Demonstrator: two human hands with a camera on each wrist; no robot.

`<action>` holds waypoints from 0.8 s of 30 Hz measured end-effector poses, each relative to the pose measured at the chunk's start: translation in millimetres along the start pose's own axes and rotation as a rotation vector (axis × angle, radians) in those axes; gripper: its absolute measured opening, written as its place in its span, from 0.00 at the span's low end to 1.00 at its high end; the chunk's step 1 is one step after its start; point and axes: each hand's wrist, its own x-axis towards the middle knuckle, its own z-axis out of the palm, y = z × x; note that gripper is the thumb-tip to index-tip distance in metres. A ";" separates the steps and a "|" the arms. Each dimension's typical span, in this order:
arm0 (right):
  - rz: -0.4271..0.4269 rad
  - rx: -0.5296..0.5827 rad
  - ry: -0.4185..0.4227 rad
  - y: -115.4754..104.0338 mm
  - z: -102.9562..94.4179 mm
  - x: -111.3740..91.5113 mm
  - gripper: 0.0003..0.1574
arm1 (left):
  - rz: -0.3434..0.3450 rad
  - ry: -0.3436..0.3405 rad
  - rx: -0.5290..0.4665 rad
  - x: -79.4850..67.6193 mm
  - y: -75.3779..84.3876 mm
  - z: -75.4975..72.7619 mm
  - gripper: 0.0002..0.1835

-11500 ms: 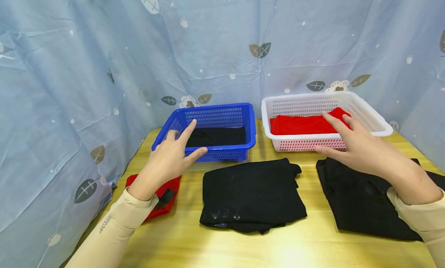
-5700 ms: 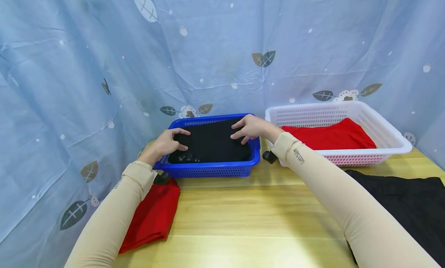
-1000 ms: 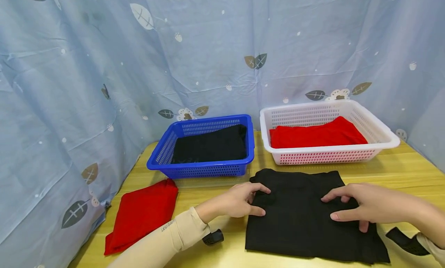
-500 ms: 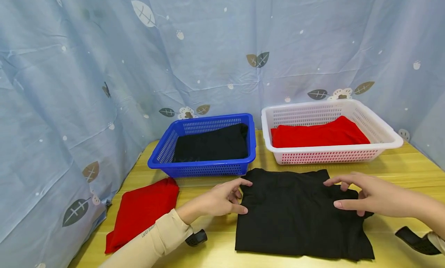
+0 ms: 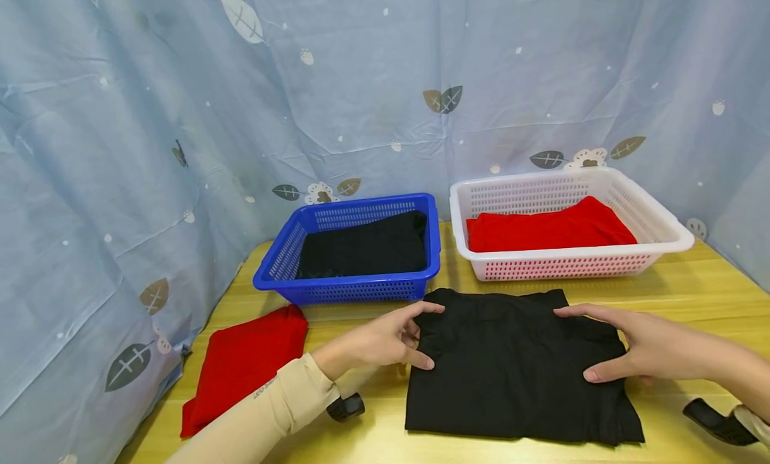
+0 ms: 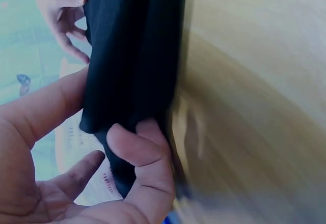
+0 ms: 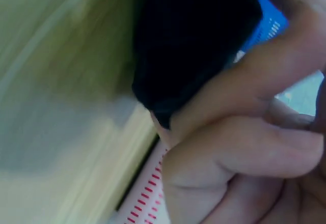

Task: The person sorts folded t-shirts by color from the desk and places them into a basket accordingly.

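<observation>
A folded black garment lies on the wooden table in front of the two baskets. My left hand grips its left edge; the index finger and thumb lie over the top, and the other fingers curl in at the side. In the left wrist view, curled fingers meet the cloth's edge. My right hand holds the opposite edge, thumb and index finger on top, the remaining fingers mostly hidden beneath. The right wrist view is blurred, with the dark cloth against the fingers.
At the back left stands a blue basket with black folded cloth in it. To its right is a white basket holding red cloth. A folded red garment lies at the left. Behind everything hangs a blue patterned curtain.
Earlier, the middle black garment went into the blue basket. The other black garment came from the right to the middle, sliding slightly left lately; my right fingers have now gone under its edge.
</observation>
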 end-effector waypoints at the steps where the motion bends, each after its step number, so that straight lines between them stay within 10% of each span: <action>1: -0.025 -0.030 0.017 -0.1 0.8 1.0 0.55 | -0.003 -0.007 -0.015 0.7 0.6 1.0 0.47; 24: -0.147 0.340 -0.044 -7.6 21.5 11.5 0.42 | 0.070 0.029 0.018 -3.2 -4.2 12.9 0.32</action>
